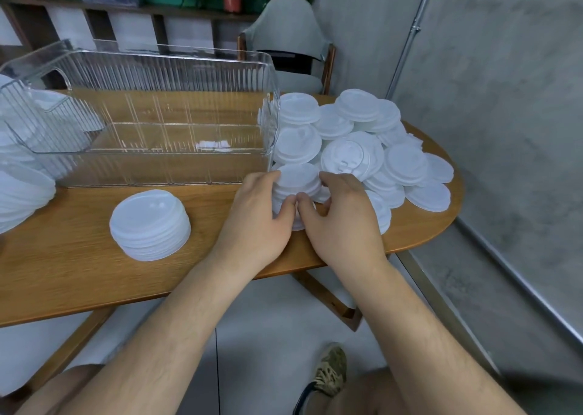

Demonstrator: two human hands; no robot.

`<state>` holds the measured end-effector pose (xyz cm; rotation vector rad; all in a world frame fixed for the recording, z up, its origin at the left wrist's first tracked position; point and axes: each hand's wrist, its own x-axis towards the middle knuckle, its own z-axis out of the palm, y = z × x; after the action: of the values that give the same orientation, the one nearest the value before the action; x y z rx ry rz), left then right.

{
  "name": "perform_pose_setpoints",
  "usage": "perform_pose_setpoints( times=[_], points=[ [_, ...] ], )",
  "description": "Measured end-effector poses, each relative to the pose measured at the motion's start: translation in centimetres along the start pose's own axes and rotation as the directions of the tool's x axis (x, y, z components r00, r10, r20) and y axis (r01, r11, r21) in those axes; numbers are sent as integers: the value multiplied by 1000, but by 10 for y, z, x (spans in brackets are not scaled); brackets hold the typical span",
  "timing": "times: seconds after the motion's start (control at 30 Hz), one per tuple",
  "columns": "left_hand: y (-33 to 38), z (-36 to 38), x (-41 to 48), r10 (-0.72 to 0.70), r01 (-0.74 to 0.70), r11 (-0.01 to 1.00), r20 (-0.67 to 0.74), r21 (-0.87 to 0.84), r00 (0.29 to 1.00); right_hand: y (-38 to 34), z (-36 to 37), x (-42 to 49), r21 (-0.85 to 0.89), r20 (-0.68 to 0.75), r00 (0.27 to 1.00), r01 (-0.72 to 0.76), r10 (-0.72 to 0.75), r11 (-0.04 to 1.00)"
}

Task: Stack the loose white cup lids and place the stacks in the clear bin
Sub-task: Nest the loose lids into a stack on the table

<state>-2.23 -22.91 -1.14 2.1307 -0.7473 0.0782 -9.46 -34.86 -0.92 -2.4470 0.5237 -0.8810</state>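
From the head camera, both bare forearms reach forward over a wooden desk. The left hand and right hand cup a short stack of white lids just before the clear bin, at its right corner. Each grip curls round the stack's sides, thumbs nearly touching. Loose lids heap right of the bin; a neat stack stands in front of it.

Bare forearms, camouflage-patterned lace-up shoe

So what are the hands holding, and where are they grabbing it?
Both the left hand and right hand hold a small stack of white lids, gripping its sides, thumbs at the near edge.
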Motion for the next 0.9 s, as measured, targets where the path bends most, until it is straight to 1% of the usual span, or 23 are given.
perform_pose_setpoints(
  times=[0.13,0.33,0.53,0.7,0.8,0.9],
  points=[
    [-1,-6,-9,-17,16,1000,-10,-19,1000,-4,-7,-5,66,37,999,-39,37,997],
    [0,-20,-19,-22,17,997,-69,-71,997,-10,-13,-8,141,72,997,-34,24,989],
    [2,-48,-33,18,-28,997,-146,-69,989,-23,-11,-10,313,79,997,-11,-15,950],
    [-6,-88,-46,47,-56,998,-212,-37,976,-50,-4,-10,442,85,990,61,-110,895],
    [-22,-108,-55,30,-36,999,-234,-24,972,-66,10,-11,485,138,977,77,-164,871],
    [-38,-125,-59,-14,9,1000,-241,-22,970,-81,25,-12,490,184,963,85,-198,867]
  ],
)
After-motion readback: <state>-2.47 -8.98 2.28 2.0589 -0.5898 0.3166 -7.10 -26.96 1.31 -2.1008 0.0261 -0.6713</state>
